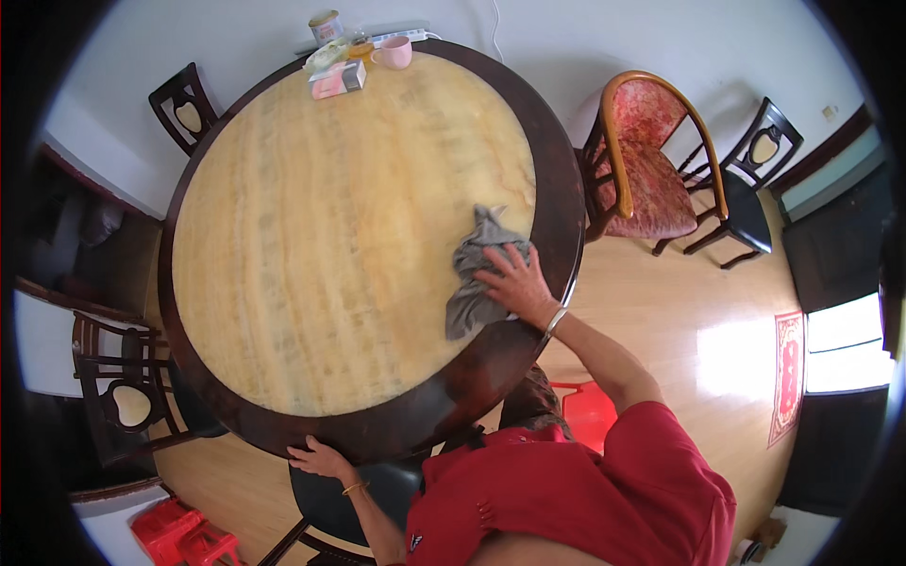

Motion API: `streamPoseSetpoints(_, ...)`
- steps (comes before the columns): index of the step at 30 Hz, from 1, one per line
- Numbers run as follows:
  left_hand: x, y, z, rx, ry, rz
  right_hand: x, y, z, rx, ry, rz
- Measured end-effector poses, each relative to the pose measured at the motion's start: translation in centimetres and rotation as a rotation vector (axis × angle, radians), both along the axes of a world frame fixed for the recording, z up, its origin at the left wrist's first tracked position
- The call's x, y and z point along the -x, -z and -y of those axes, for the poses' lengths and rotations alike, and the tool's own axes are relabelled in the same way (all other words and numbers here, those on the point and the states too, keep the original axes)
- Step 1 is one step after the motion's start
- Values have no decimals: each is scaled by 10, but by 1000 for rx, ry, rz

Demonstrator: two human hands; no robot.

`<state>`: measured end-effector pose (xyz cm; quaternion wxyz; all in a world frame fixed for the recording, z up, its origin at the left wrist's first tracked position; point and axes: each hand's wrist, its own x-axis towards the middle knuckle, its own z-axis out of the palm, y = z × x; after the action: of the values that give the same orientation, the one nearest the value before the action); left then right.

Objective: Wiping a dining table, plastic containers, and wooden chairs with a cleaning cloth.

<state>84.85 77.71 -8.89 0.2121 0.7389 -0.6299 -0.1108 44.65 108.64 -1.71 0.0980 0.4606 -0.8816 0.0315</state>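
A round table with a yellow marble top [304, 233] and a dark wooden rim [559, 177] fills the middle of the view. My right hand [517, 283] presses a crumpled grey cloth [474, 304] against the tabletop near its right side, fingers spread over the fabric. The cloth lies mostly on the marble beside the dark rim. Down at the near left edge, my left hand [322, 458] rests against the rim with its fingers apart and no object in it.
At the table's far edge stand a pink mug [395, 53], a tissue box [337, 79], a tin can [325, 28] and a power strip [400, 35]. A red upholstered armchair [651, 184] is on the right. A black-seated chair [354, 495] sits close before me; red plastic stools [177, 530] lie lower left.
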Motion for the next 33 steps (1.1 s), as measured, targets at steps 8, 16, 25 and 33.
streamPoseSetpoints(8, -7, 0, -34, 48, -49, -426, 217, 7, -10, 89, 157, -105)
streamPoseSetpoints(16, 94, -26, -129, -176, -520, -627, 427, 12, 7, 107, 199, -224)
streamPoseSetpoints(25, 35, 38, -120, -198, -431, 43, 552, 19, 24, 309, 506, 232)
streamPoseSetpoints(33, 91, -2, -130, -214, -478, -52, 510, 56, -71, 481, 636, 803)
